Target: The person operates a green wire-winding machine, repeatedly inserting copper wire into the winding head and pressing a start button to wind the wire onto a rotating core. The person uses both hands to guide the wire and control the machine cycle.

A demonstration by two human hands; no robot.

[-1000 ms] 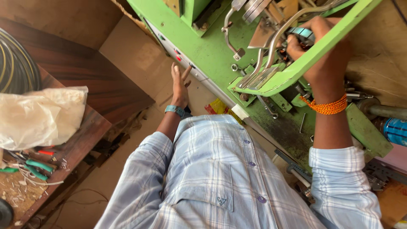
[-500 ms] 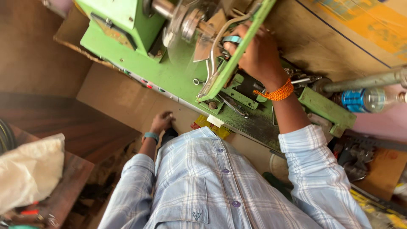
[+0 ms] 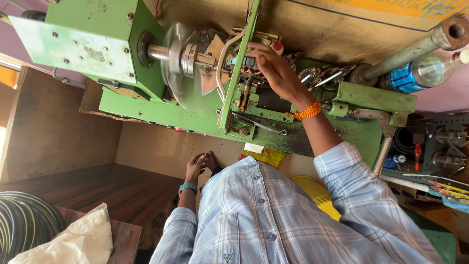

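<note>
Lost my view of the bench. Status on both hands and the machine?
Right hand reaching into green metal machine, grip unclear. Left hand low, beside a bare foot. Nothing blocking.

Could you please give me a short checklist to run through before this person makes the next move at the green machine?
1. Right hand clear of the spindle: not ok, its fingers reach into the works behind the green frame bar.
2. Spindle disc at rest: cannot tell.
3. Left hand away from the machine: ok, it is low down, below the machine.
4. Right sleeve cuff away from the works: ok, it sits back on the forearm.
5. Orange wrist thread free of parts: cannot tell, it sits close above the green base.
6. Firm grip on a part: cannot tell.
</note>
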